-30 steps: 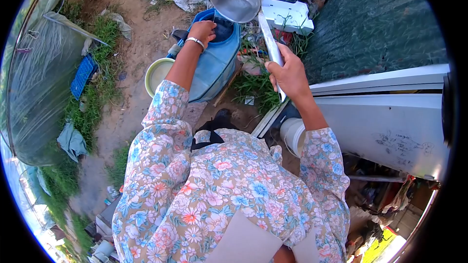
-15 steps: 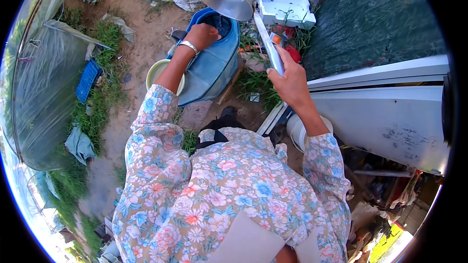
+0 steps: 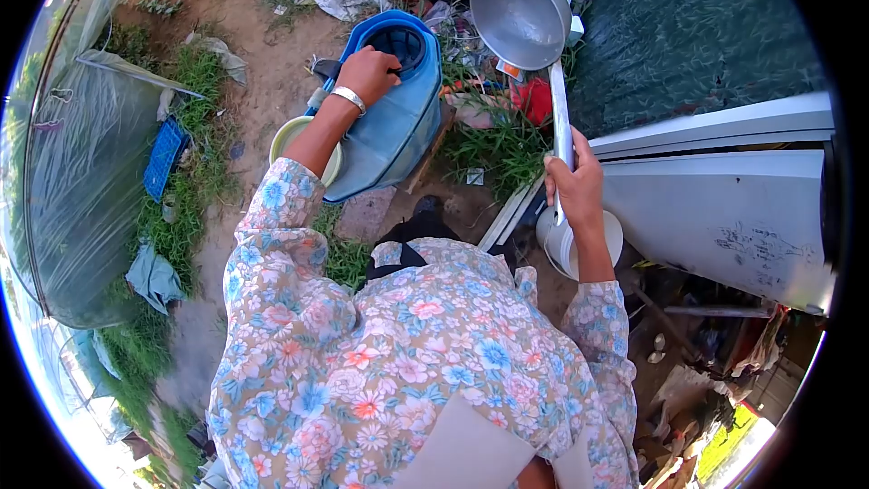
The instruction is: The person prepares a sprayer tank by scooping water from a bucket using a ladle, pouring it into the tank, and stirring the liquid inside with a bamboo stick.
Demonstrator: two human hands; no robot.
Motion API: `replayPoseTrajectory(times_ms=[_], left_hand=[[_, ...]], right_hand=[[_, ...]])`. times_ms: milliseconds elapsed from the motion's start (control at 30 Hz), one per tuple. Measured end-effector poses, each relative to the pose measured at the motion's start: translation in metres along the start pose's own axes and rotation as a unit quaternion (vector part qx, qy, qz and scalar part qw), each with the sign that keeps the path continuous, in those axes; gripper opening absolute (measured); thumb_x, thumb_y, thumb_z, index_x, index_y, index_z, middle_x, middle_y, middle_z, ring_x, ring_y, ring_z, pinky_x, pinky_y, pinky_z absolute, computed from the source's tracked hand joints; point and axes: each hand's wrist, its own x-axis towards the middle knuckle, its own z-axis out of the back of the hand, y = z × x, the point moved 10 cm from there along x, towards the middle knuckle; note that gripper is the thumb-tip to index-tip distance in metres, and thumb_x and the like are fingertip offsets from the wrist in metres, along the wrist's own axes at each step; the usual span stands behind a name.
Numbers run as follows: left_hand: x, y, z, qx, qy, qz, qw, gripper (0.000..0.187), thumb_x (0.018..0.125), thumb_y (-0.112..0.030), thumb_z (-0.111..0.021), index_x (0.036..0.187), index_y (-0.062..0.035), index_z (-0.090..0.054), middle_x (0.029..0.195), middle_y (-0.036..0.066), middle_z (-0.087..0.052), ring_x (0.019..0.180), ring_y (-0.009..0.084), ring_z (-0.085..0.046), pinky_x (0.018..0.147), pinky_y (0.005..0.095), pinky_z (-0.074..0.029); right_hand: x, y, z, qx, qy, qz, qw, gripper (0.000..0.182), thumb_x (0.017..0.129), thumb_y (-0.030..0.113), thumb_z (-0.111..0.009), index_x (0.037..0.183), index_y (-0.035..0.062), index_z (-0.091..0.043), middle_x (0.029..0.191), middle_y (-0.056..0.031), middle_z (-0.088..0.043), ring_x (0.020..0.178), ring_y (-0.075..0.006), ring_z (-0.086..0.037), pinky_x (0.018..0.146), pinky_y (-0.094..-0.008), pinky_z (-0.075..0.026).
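Observation:
My right hand (image 3: 577,183) is wrapped round the long handle of a metal ladle (image 3: 520,20), whose wide bowl is held up beyond the hand and faces me. A blue plastic container (image 3: 385,140) with a round dark opening stands in front of me. Over that opening's near left edge is my left hand (image 3: 368,77), its fingers curled at the rim; what they grip, if anything, is too small to make out. Below my left forearm, a pale yellow-green bucket (image 3: 291,138) is partly hidden beside the container.
A white bucket (image 3: 579,244) stands below my right wrist, next to a white panel (image 3: 715,226). A blue crate (image 3: 164,158) lies on grass at left, near plastic sheeting (image 3: 81,181). Bags and litter lie beyond the container.
The ladle has swung right, away from above the container's opening, and my right hand has moved right and nearer to me. My left hand has shifted slightly left.

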Motion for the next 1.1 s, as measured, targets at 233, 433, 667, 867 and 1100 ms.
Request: replayPoseTrajectory(times_ms=[233, 433, 667, 867, 1100], left_hand=[[-0.031, -0.015, 0.031, 0.019, -0.242, -0.084, 0.966, 0.012, 0.069, -0.008, -0.067, 0.081, -0.009, -0.068, 0.077, 0.002, -0.065, 0.082, 0.0204, -0.057, 0.068, 0.0357, -0.045], [-0.042, -0.022, 0.067, 0.003, -0.37, -0.094, 0.924, 0.016, 0.068, -0.006, -0.067, 0.084, -0.0089, -0.067, 0.078, 0.004, -0.064, 0.082, 0.021, -0.058, 0.066, 0.0336, -0.043], [-0.04, -0.016, 0.064, -0.022, -0.337, -0.039, 0.94, 0.015, 0.07, -0.01, -0.067, 0.085, -0.0078, -0.067, 0.079, 0.005, -0.065, 0.081, 0.0227, -0.058, 0.071, 0.035, -0.044], [-0.029, -0.009, 0.005, 0.047, -0.237, -0.028, 0.97, 0.013, 0.074, -0.02, -0.065, 0.084, -0.0116, -0.069, 0.079, 0.003, -0.065, 0.082, 0.0204, -0.057, 0.069, 0.0356, -0.04], [-0.018, 0.009, -0.026, 0.079, -0.164, -0.012, 0.983, 0.025, 0.085, -0.031, -0.056, 0.08, -0.0114, -0.07, 0.08, 0.005, -0.067, 0.083, 0.0245, -0.059, 0.071, 0.0401, -0.042]], right_hand=[[-0.014, -0.01, 0.015, 0.03, -0.012, -0.014, 0.999, 0.052, 0.079, 0.003, -0.054, 0.128, -0.0042, -0.038, 0.064, 0.0003, -0.048, 0.043, -0.0052, -0.043, 0.037, -0.0212, -0.037], [-0.024, -0.027, 0.028, 0.048, -0.023, -0.039, 0.998, 0.05, 0.079, 0.004, -0.054, 0.127, -0.0032, -0.04, 0.068, -0.0013, -0.049, 0.044, -0.0052, -0.044, 0.036, -0.0208, -0.037], [-0.045, -0.065, 0.056, 0.112, -0.057, -0.088, 0.988, 0.048, 0.079, 0.004, -0.054, 0.125, -0.0008, -0.04, 0.066, -0.0023, -0.048, 0.043, -0.0069, -0.044, 0.035, -0.0221, -0.039], [-0.101, -0.15, 0.108, 0.195, -0.13, -0.179, 0.956, 0.044, 0.08, 0.002, -0.051, 0.123, 0.002, -0.041, 0.066, -0.0029, -0.047, 0.044, -0.0083, -0.046, 0.034, -0.0232, -0.04], [-0.194, -0.25, 0.182, 0.262, -0.273, -0.283, 0.881, 0.017, 0.081, 0.002, -0.049, 0.098, 0.0064, -0.047, 0.065, -0.0027, -0.046, 0.046, -0.0096, -0.047, 0.034, -0.0234, -0.039]])
